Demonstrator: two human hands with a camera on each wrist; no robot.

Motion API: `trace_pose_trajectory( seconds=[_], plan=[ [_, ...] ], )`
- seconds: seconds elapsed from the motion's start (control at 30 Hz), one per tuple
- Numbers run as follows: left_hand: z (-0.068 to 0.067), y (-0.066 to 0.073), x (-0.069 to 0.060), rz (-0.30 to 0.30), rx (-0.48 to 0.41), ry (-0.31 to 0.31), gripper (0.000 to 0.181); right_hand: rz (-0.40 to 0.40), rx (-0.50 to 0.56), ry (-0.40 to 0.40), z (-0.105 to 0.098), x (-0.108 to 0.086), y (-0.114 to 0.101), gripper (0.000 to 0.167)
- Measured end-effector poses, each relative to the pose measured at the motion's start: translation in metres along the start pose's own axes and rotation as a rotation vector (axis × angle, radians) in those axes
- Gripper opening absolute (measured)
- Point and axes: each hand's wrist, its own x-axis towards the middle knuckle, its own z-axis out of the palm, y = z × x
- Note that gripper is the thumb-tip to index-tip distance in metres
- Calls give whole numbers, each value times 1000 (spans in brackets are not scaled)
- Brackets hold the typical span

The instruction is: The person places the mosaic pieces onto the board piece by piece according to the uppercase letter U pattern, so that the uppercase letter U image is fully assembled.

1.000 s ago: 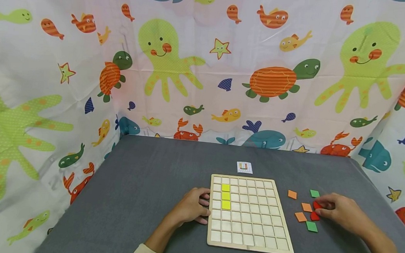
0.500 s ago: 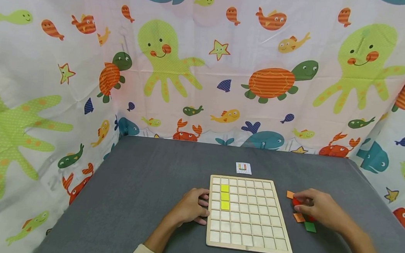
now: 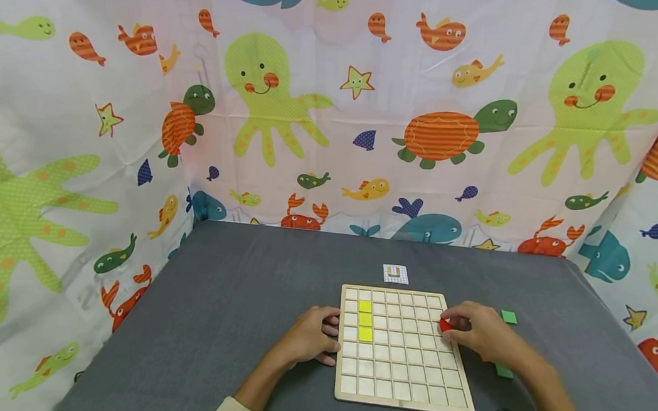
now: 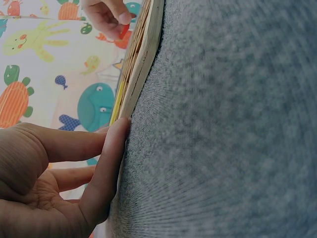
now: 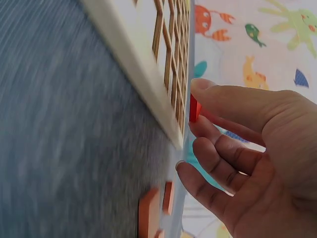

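Note:
My right hand [image 3: 482,328] pinches a red square tile [image 3: 445,325] between thumb and fingertips, at the right edge of the wooden grid board [image 3: 401,404]. In the right wrist view the red tile [image 5: 194,108] stands on edge between thumb and index finger, with the other fingers loosely bent. My left hand [image 3: 314,335] rests against the board's left side; thumb and index finger touch the frame's edge in the left wrist view. Three yellow tiles [image 3: 365,319] fill part of the second column.
A small pattern card [image 3: 396,274] lies behind the board. Green tiles [image 3: 508,317] lie to the right, and orange tiles [image 5: 148,213] show in the right wrist view, partly hidden by my right hand in the head view. A printed curtain [image 3: 311,123] hangs around the grey table [image 3: 257,276].
My right hand has picked a red tile out of the loose tiles and carried it left to the board's right edge. The left hand has stayed put.

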Motion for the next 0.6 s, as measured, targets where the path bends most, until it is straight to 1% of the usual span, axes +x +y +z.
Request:
trace_pose_trajectory(
  seconds=[0.07, 0.13, 0.27, 0.43, 0.53, 0.6],
  plan=[
    [0, 0, 0, -2, -2, 0, 68, -1, 7, -10, 5, 4, -4, 32],
    [0, 0, 0, 0, -2, 0, 68, -18, 26, -14, 10, 7, -7, 31],
    [0, -1, 0, 4, -7, -1, 69, -72, 48, -28, 14, 13, -16, 31],
    [0, -1, 0, 4, -11, -3, 69, -131, 41, -33, 17, 19, -28, 31],
    [0, 0, 0, 2, -14, -1, 69, -142, 48, -37, 19, 21, -35, 32],
    [0, 0, 0, 2, -11, 0, 69, -133, 60, -45, 21, 23, -39, 33]
  ],
)
